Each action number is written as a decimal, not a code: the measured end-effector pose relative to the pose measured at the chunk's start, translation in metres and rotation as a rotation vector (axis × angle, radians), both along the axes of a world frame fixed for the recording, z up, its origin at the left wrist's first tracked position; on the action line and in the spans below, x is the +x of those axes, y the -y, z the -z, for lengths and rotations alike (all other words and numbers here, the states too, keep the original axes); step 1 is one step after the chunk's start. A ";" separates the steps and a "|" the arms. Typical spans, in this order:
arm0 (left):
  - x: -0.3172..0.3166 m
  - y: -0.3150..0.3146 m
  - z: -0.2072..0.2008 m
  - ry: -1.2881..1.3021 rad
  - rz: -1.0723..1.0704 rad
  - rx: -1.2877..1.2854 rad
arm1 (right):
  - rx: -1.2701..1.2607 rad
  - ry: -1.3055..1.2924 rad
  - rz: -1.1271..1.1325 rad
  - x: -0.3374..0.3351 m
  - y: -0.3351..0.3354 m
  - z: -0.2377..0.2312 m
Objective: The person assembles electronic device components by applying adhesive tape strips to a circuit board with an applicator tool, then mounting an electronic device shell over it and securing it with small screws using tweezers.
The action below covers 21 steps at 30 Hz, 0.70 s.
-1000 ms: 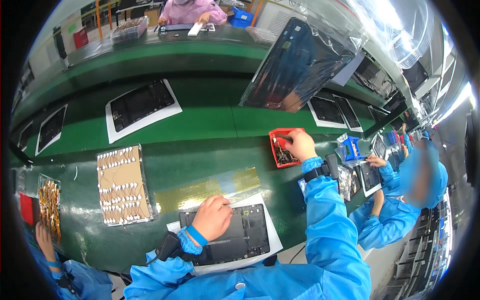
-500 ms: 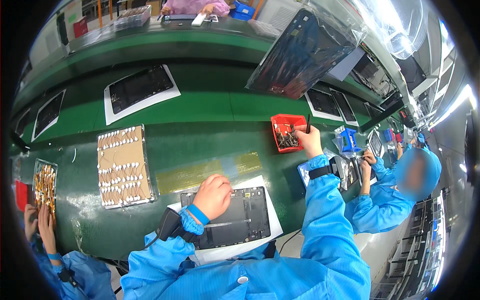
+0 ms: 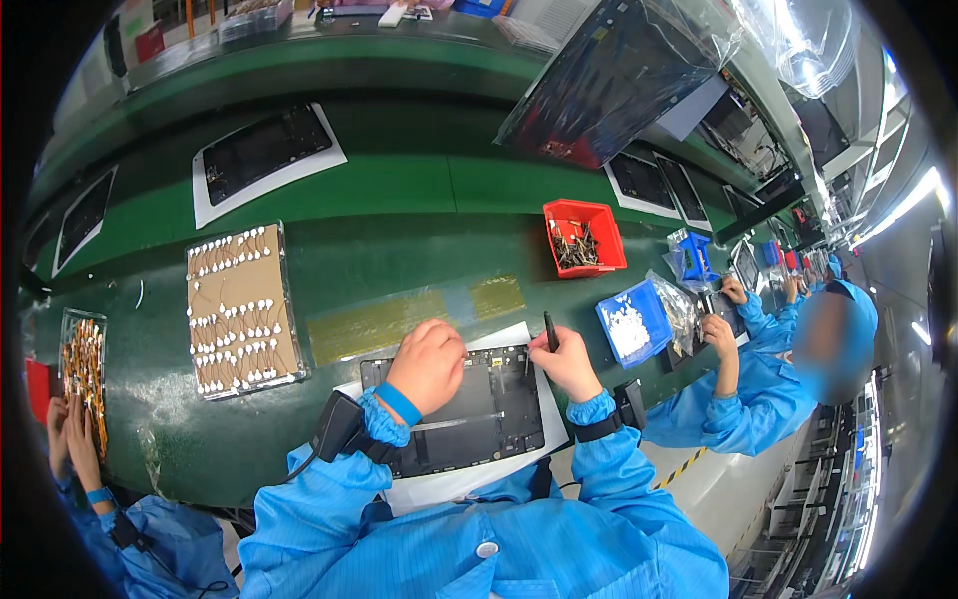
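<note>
In front of me a dark tablet housing (image 3: pixel 469 439) lies on a white sheet (image 3: pixel 552 424). My left hand (image 3: pixel 429 367) rests over its upper left part, with the fingers curled together. Whatever lies under those fingertips is hidden. At the housing's upper right corner, my right hand (image 3: pixel 569 363) is closed round a black pen-shaped tool (image 3: pixel 551 332), which stands nearly upright. Its lower end is hard to make out. Beyond the right hand stands a red bin (image 3: pixel 609 222) holding several small dark parts (image 3: pixel 574 246).
Left of the housing lies a tray of white-headed wired parts (image 3: pixel 235 309). A blue bin (image 3: pixel 654 314) with white pieces stands right. Yellow tape strips (image 3: pixel 374 327) lie behind the housing. More tablet housings (image 3: pixel 264 158) rest farther back. Co-workers sit both sides; one hand (image 3: pixel 718 337) is near.
My right hand has come back from the red bin to the housing's upper right corner with the black tool. My left hand stays on the housing. The view has shifted slightly.
</note>
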<state>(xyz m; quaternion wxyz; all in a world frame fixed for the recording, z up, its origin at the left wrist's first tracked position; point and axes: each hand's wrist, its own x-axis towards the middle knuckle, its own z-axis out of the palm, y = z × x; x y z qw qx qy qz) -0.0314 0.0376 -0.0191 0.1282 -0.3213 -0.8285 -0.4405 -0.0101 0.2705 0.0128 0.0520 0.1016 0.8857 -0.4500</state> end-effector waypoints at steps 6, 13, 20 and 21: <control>-0.001 0.001 0.000 -0.007 0.012 0.015 | 0.034 0.000 -0.019 -0.005 0.003 -0.005; -0.001 0.001 0.002 0.004 0.009 0.007 | -0.035 0.041 -0.028 -0.010 -0.002 -0.006; -0.001 0.000 0.001 -0.012 0.006 0.013 | 0.051 0.044 -0.030 -0.012 0.005 -0.006; -0.001 0.001 0.001 -0.012 0.004 0.015 | 0.165 0.026 -0.036 -0.013 0.008 -0.007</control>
